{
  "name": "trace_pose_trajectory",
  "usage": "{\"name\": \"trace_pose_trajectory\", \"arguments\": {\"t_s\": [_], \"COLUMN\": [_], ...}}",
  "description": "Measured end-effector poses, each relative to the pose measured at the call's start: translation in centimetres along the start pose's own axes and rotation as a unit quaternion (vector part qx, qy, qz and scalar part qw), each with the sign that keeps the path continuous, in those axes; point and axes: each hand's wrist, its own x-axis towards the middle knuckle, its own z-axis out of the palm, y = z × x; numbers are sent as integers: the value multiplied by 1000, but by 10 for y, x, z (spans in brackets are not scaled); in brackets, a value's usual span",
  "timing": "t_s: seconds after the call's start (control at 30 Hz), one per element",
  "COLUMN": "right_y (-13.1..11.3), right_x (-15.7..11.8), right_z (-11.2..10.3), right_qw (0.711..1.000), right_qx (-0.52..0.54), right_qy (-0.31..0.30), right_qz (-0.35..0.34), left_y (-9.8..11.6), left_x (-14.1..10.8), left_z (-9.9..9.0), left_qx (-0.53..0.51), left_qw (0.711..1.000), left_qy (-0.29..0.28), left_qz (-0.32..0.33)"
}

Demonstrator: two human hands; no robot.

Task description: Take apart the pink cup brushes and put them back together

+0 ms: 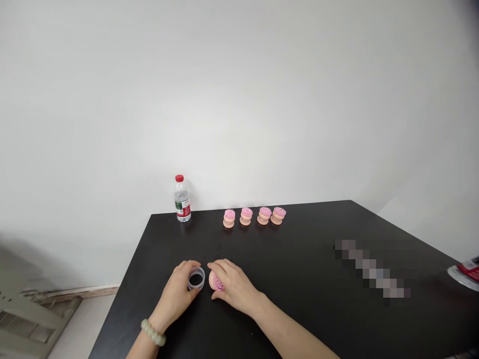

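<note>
My left hand (179,289), with a beaded bracelet at its wrist, curls around a round, clear-rimmed container (196,269) with a dark inside. Just to the right, my right hand (232,284) grips a pink brush (216,282) tipped on its side, its bristles facing the palm. A small gap separates the container from the brush. Several similar pink brushes (246,216) stand bristles up in a row near the table's back edge.
A water bottle (183,202) with a red cap stands at the back left of the black table (299,264). A blurred-out strip lies across the right part. A red and white item (466,273) sits at the far right edge. Behind is a white wall.
</note>
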Motion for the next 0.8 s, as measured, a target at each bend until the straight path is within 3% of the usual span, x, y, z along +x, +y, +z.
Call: {"name": "trace_pose_trajectory", "arguments": {"t_s": [0.3, 0.47, 0.63, 0.8], "right_y": [-2, -1, -1, -3], "right_x": [2, 1, -3, -6], "right_z": [8, 9, 8, -4], "right_qw": [999, 999, 997, 996], "right_qx": [-10, 21, 53, 18], "right_qy": [32, 15, -29, -39], "right_qz": [16, 37, 51, 78], "left_y": [1, 1, 7, 12], "left_x": [-1, -1, -2, -2], "left_z": [3, 2, 2, 8], "left_qx": [24, 50, 75, 121], "left_qw": [999, 998, 996, 990], "left_qy": [-33, -34, -35, -14], "left_qz": [-13, -15, 27, 78]}}
